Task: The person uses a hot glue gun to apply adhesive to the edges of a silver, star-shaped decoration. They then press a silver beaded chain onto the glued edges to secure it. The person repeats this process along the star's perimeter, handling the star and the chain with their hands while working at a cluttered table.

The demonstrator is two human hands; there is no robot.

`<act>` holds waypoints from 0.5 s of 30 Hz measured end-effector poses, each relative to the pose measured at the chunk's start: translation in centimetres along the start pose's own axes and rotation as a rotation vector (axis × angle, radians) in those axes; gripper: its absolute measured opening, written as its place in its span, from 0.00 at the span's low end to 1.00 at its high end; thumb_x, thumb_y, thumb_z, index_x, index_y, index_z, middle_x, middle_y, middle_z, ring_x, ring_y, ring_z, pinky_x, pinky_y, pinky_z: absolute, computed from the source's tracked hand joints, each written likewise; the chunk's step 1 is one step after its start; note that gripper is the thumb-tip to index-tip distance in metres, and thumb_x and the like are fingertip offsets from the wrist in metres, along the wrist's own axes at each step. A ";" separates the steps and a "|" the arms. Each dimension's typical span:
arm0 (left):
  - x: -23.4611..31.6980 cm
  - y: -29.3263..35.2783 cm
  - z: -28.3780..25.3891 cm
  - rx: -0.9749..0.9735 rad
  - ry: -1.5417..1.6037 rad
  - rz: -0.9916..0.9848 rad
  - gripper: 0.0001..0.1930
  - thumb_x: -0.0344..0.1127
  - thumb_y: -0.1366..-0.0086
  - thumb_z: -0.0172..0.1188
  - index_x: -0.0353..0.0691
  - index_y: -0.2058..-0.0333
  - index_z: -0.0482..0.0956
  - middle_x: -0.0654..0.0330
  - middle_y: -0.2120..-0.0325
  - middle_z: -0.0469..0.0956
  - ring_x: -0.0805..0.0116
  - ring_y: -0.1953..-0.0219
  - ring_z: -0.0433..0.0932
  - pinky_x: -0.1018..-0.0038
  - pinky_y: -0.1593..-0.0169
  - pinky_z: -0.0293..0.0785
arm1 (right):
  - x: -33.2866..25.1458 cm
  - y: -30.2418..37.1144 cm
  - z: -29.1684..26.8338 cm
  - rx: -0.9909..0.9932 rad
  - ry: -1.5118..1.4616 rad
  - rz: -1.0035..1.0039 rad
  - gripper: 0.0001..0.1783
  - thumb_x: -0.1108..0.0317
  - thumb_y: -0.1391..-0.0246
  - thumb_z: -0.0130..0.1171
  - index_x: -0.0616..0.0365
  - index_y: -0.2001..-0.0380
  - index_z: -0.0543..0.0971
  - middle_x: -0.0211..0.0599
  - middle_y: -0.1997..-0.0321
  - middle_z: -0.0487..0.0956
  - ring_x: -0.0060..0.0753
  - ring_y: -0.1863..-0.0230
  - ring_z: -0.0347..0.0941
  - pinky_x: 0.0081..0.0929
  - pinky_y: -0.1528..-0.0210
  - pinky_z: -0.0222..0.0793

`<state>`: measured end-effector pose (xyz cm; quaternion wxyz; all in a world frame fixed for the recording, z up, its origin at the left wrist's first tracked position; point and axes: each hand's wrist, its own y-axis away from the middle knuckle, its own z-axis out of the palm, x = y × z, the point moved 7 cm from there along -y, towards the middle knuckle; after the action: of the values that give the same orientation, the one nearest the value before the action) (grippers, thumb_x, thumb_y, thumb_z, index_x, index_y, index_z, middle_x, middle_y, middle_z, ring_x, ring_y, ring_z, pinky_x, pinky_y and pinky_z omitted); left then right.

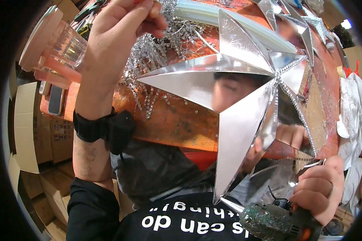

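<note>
A large mirror-finished silver star [245, 124] stands in front of me, its points raised and creased. Silver sequin trim [293, 98] runs from its centre along ridges on the right. My right hand [319, 188] is wrapped round a dark, glue-smeared hot glue gun [275, 221] at the lower right; its nozzle [232, 205] lies beside the star's lowest tip. Whether they touch I cannot tell. At the upper left my left hand [126, 20] has its fingers pinched together, partly cut off by the frame. Beside it lies a heap of silver sequin strands [149, 54].
Pale translucent glue sticks [233, 20] lie across the orange-brown table [181, 120]. More silver stars [291, 24] are at the far right. A lidded clear cup [66, 44] and a phone [56, 99] sit at the left. Cardboard boxes [28, 120] stand beyond the left edge.
</note>
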<state>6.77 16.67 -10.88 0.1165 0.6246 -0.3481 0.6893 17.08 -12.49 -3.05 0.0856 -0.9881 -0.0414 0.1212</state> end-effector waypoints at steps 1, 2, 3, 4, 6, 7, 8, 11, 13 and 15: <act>0.3 -0.2 0.2 -0.017 0.024 0.036 0.10 0.32 0.30 0.49 0.32 0.56 0.72 0.62 0.73 0.73 0.74 0.71 0.75 0.78 0.66 0.74 | -0.3 -0.1 -0.2 -0.037 0.005 -0.005 0.10 0.62 0.73 0.60 0.48 0.81 0.73 0.22 0.80 0.72 0.29 0.75 0.69 0.33 0.69 0.55; 0.8 -0.1 0.6 -0.061 0.048 0.074 0.09 0.32 0.31 0.50 0.32 0.57 0.72 0.62 0.73 0.73 0.74 0.71 0.75 0.79 0.67 0.73 | -0.4 0.2 -0.4 -0.021 0.003 0.000 0.10 0.63 0.73 0.60 0.48 0.81 0.73 0.22 0.80 0.72 0.29 0.75 0.69 0.32 0.70 0.56; 1.7 0.3 0.7 -0.089 0.052 0.106 0.09 0.32 0.31 0.50 0.33 0.57 0.72 0.62 0.72 0.73 0.74 0.72 0.74 0.79 0.68 0.73 | -0.3 0.4 -0.1 -0.004 -0.014 -0.014 0.11 0.63 0.74 0.61 0.48 0.80 0.73 0.22 0.80 0.72 0.29 0.76 0.69 0.32 0.70 0.56; 1.7 0.5 0.4 -0.082 0.015 0.094 0.09 0.32 0.31 0.51 0.33 0.58 0.72 0.62 0.72 0.73 0.75 0.73 0.73 0.79 0.68 0.72 | -0.3 0.4 0.1 0.012 -0.032 -0.027 0.11 0.63 0.74 0.61 0.48 0.80 0.73 0.23 0.80 0.72 0.29 0.76 0.69 0.32 0.70 0.56; 0.8 0.3 -0.5 -0.042 -0.093 0.028 0.09 0.33 0.31 0.52 0.33 0.58 0.72 0.62 0.72 0.73 0.75 0.73 0.72 0.80 0.68 0.71 | -0.5 0.3 0.5 -0.052 -0.059 -0.100 0.11 0.64 0.74 0.62 0.49 0.80 0.73 0.23 0.79 0.73 0.29 0.75 0.71 0.32 0.70 0.56; 0.3 0.1 -0.9 -0.042 -0.105 0.026 0.09 0.33 0.31 0.52 0.34 0.58 0.72 0.62 0.71 0.74 0.75 0.71 0.73 0.79 0.66 0.71 | -0.6 0.3 0.5 -0.083 -0.068 -0.131 0.11 0.64 0.74 0.62 0.49 0.80 0.74 0.24 0.79 0.74 0.30 0.74 0.71 0.32 0.70 0.56; -0.2 -0.1 -1.3 -0.044 -0.117 0.022 0.09 0.32 0.32 0.53 0.34 0.57 0.72 0.61 0.70 0.75 0.74 0.69 0.74 0.79 0.64 0.72 | -0.8 0.4 0.5 -0.080 -0.064 -0.188 0.11 0.64 0.73 0.63 0.49 0.80 0.74 0.24 0.78 0.74 0.30 0.73 0.72 0.32 0.70 0.56; -0.1 -0.5 -0.3 -0.134 0.000 0.143 0.13 0.27 0.35 0.55 0.37 0.53 0.68 0.57 0.68 0.78 0.70 0.64 0.79 0.77 0.57 0.76 | -0.6 1.7 -0.3 -0.057 -0.074 -0.265 0.09 0.65 0.69 0.62 0.47 0.77 0.75 0.23 0.74 0.77 0.30 0.70 0.74 0.31 0.70 0.56; -0.7 -0.1 -0.2 -0.097 0.018 0.077 0.14 0.27 0.34 0.55 0.38 0.51 0.68 0.56 0.67 0.78 0.69 0.63 0.79 0.76 0.57 0.76 | 0.8 3.9 -1.4 0.016 -0.109 -0.214 0.10 0.60 0.65 0.60 0.46 0.76 0.75 0.24 0.69 0.79 0.30 0.68 0.76 0.30 0.70 0.55; -0.5 0.3 0.0 -0.129 0.017 0.103 0.14 0.27 0.33 0.53 0.38 0.50 0.67 0.58 0.66 0.77 0.70 0.62 0.79 0.77 0.56 0.75 | 2.5 6.7 -3.1 0.142 -0.136 -0.178 0.18 0.47 0.61 0.60 0.48 0.75 0.75 0.30 0.65 0.81 0.32 0.67 0.77 0.31 0.70 0.55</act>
<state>6.68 16.58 -11.44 0.1239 0.5912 -0.4223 0.6759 20.69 -19.28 -1.91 0.1629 -0.9614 -0.1259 0.1825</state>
